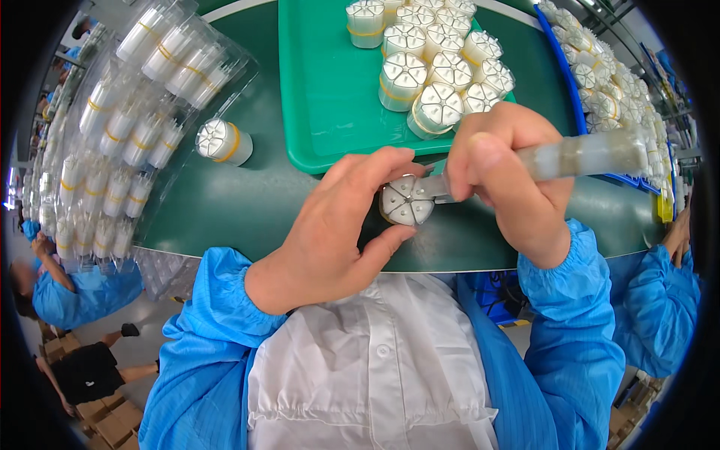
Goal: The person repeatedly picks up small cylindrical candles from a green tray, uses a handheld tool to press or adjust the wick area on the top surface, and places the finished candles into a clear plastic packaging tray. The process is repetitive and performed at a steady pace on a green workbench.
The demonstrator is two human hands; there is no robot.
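Note:
My left hand (341, 225) grips a small white cylinder bundle (406, 201), its segmented end facing up, just above the near edge of the green belt (225, 210). My right hand (506, 180) holds a translucent tool with a metal tip (577, 154); the tip touches the top of that bundle. Several similar white bundles with yellow bands (435, 64) stand together on a green tray (330, 90) right behind my hands.
One banded bundle (223, 141) lies on its side on the belt at left. Clear plastic blister trays full of white pieces (127, 127) lean at far left. A blue bin of more pieces (607, 82) sits at right. Other people in blue sleeves stand at both sides.

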